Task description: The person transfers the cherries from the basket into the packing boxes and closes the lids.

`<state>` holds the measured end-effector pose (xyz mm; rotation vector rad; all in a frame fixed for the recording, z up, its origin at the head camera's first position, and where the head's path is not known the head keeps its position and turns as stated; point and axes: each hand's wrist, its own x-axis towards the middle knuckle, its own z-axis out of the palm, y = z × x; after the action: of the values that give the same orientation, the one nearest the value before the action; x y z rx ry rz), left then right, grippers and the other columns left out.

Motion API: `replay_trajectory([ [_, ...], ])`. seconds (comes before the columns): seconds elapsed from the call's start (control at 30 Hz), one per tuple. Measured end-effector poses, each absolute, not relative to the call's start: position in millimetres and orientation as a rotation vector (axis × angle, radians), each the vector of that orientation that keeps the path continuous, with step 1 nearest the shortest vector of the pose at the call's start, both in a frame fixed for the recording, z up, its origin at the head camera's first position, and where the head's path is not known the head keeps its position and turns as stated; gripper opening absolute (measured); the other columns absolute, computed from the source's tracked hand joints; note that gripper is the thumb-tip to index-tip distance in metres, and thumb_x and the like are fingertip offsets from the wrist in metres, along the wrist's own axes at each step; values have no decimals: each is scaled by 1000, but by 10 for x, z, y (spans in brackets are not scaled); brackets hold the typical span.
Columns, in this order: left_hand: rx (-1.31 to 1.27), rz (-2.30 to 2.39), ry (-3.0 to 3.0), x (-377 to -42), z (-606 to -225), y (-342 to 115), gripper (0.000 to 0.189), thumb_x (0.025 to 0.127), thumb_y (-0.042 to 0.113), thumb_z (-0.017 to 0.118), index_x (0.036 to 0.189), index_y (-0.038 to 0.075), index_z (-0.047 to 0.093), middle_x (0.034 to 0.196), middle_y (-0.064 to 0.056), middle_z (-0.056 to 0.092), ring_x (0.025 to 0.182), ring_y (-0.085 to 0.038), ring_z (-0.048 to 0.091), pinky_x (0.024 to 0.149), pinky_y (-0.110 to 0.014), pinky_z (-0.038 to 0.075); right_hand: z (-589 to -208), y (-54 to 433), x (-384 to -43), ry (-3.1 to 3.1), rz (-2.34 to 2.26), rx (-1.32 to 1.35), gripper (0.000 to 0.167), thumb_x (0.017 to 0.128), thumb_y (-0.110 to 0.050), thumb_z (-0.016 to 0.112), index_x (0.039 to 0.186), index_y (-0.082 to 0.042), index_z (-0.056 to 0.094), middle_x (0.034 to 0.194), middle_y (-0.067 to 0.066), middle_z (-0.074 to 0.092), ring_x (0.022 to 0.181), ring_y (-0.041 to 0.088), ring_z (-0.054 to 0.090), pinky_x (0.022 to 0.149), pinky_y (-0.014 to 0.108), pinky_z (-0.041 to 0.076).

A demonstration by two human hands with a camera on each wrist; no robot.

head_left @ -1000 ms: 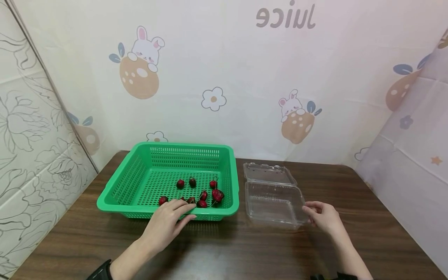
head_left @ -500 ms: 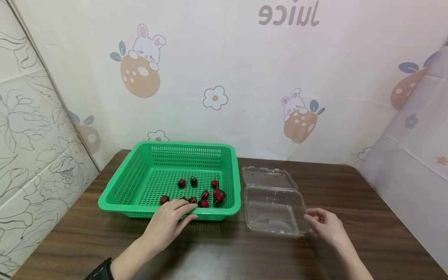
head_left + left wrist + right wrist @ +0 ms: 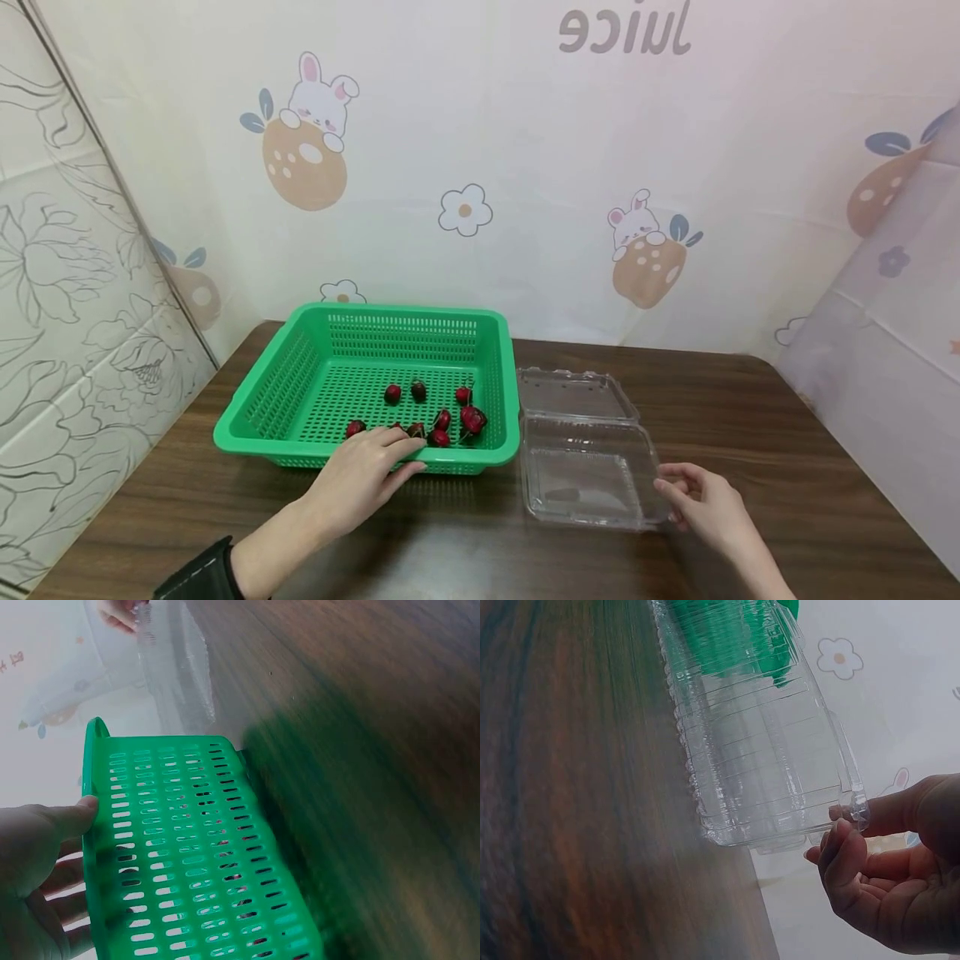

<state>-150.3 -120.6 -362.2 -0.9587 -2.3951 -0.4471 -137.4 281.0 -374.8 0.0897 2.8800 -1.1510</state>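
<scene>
A green slotted plastic basket (image 3: 270, 448) stands on the table with several dark red cherries (image 3: 472, 419) inside, mostly toward its front right. My left hand (image 3: 367, 475) grips the front rim, fingers over the inside and thumb outside, as the left wrist view also shows along the basket wall (image 3: 180, 847). To the right lies a clear hinged plastic clamshell box (image 3: 585, 475), its lid (image 3: 577, 396) folded back behind it. My right hand (image 3: 705, 504) pinches the box's right edge; in the right wrist view thumb and fingers (image 3: 844, 851) meet at its corner.
The brown wooden table (image 3: 465, 554) reaches back to a wall sheet (image 3: 480, 125) printed with rabbits and flowers. Another patterned sheet (image 3: 75, 333) runs along the left side. The clamshell sits close beside the basket's right end.
My right hand has drawn the clear clamshell box toward the front edge of the table. My left hand has kept its grip on the basket, which stays in place.
</scene>
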Motion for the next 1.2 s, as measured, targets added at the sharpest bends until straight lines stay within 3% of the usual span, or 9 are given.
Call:
replay_trajectory([
  [0.37, -1086, -399, -2604, -1568, -3311, -1177, 20, 83, 32, 60, 85, 13, 68, 77, 6, 61, 65, -7, 57, 53, -21, 45, -3737, 2781, -1375, 2898, -1177, 65, 37, 86, -16, 57, 112, 9, 51, 65, 2, 52, 48, 10, 49, 48, 23, 44],
  [0.57, -1109, -443, -2745, -1687, -3217, -1119, 14, 85, 20, 59, 87, 10, 69, 78, 4, 64, 66, -6, 57, 56, -22, 45, -3751, 2792, -1369, 2891, -1184, 72, 37, 86, -16, 58, 112, 10, 50, 65, 3, 52, 49, 9, 50, 49, 23, 45],
  [0.67, -1097, -426, -2786, -1771, -3215, -1099, 10, 84, 14, 60, 77, 12, 67, 64, 7, 58, 54, -2, 47, 49, -19, 39, -3762, 2795, -1371, 2881, -1198, 81, 38, 86, -15, 58, 112, 10, 50, 67, 3, 53, 50, 9, 50, 49, 23, 45],
  [0.83, -1058, -406, -2820, -1883, -3267, -1090, 27, 83, 6, 59, 58, 16, 54, 48, 9, 30, 46, -4, 23, 42, -20, 21, -3769, 2781, -1381, 2871, -1232, 94, 37, 85, -14, 59, 112, 10, 51, 67, 4, 53, 50, 9, 51, 49, 23, 46],
  [0.93, -1024, -412, -2860, -1947, -3301, -1086, 19, 81, 4, 61, 64, 12, 62, 52, 8, 44, 46, -3, 35, 42, -19, 28, -3769, 2774, -1382, 2870, -1244, 89, 36, 85, -13, 59, 111, 10, 51, 68, 5, 54, 50, 9, 51, 49, 24, 46],
  [1.03, -985, -419, -2909, -1998, -3313, -1072, 7, 80, 5, 64, 78, 9, 69, 67, 1, 61, 51, -6, 49, 46, -20, 38, -3764, 2771, -1385, 2863, -1247, 95, 35, 85, -13, 58, 111, 10, 51, 68, 5, 54, 50, 10, 51, 49, 24, 46],
  [1.07, -975, -419, -2922, -2012, -3313, -1065, 6, 79, 5, 64, 79, 8, 69, 69, 0, 62, 52, -7, 51, 47, -21, 39, -3763, 2772, -1385, 2860, -1246, 99, 35, 85, -12, 58, 111, 10, 51, 68, 5, 54, 50, 10, 51, 49, 24, 46],
  [1.2, -950, -431, -2972, -2058, -3328, -1045, 15, 78, 6, 66, 65, 13, 63, 51, 4, 45, 44, -5, 36, 44, -21, 28, -3761, 2774, -1384, 2864, -1244, 102, 35, 85, -13, 58, 111, 10, 51, 67, 5, 54, 50, 10, 51, 48, 24, 46],
])
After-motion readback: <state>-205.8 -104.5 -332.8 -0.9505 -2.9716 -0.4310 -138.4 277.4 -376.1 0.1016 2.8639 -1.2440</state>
